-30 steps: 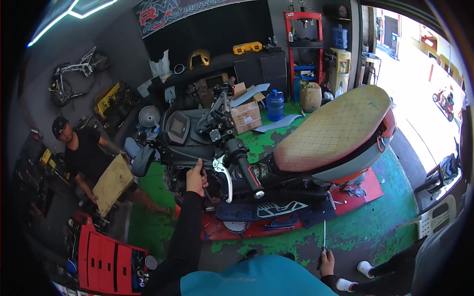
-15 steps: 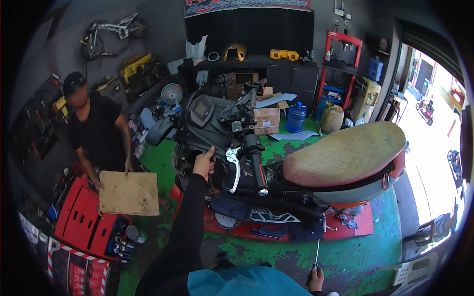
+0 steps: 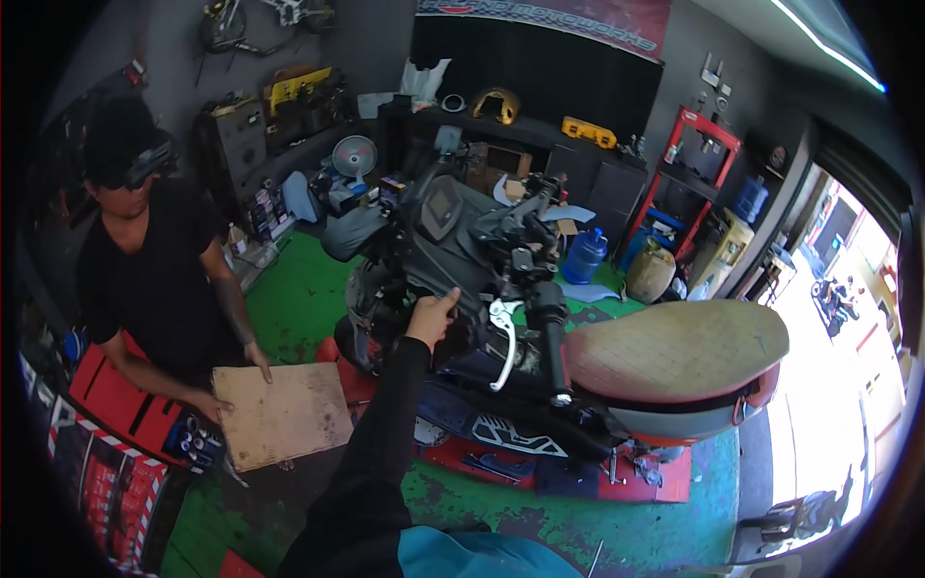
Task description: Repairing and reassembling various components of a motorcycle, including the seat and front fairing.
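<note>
Just one left hand (image 3: 432, 319) at one scooter (image 3: 552, 342)

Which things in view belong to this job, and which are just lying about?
In the work:
dark scooter with tan quilted seat, left hand at its front
flat red platform beneath it
thin metal rod at lower edge, probably

Lying about:
round blue floor-standing plastic jug
oblong yellow case
</note>
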`<action>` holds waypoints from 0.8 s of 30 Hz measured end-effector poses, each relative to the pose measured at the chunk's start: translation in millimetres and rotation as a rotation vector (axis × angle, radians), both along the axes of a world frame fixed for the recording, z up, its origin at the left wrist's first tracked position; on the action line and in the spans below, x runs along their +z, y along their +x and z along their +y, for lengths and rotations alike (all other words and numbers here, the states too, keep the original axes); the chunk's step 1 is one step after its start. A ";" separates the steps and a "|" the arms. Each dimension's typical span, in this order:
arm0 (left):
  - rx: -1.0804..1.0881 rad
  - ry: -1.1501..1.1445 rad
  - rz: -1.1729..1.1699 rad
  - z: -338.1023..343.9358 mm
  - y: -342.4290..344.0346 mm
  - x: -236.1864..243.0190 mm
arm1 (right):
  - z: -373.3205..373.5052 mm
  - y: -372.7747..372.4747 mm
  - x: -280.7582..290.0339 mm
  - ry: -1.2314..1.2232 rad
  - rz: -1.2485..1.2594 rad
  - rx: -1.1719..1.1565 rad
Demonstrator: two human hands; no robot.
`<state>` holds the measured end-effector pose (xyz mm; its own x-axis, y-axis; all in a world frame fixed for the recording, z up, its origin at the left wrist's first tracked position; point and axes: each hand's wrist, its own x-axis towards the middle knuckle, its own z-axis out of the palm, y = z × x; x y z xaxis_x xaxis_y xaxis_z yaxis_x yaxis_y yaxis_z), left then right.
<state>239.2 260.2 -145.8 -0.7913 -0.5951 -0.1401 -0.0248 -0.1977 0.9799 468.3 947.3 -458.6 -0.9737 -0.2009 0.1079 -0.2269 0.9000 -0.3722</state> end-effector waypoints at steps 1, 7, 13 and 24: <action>0.020 0.012 0.005 -1.7 1.5 -3.2 | -4.0 -9.4 2.6 -0.054 -0.044 -0.004; -0.073 0.034 0.168 -14.0 48.7 -23.4 | -40.8 -19.8 18.8 -0.359 -0.358 -0.091; -0.245 0.056 -0.004 41.8 205.6 -112.9 | -101.8 -4.5 33.3 -0.677 -0.591 -0.264; -0.239 0.081 -0.223 18.0 326.3 -143.6 | -258.9 -20.7 13.4 -0.366 -0.455 0.264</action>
<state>565.5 278.2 -289.4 -0.8519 -0.3759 -0.3647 -0.2918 -0.2376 0.9265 447.6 688.4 -445.2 -0.8612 -0.4683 -0.1974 -0.1701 0.6318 -0.7563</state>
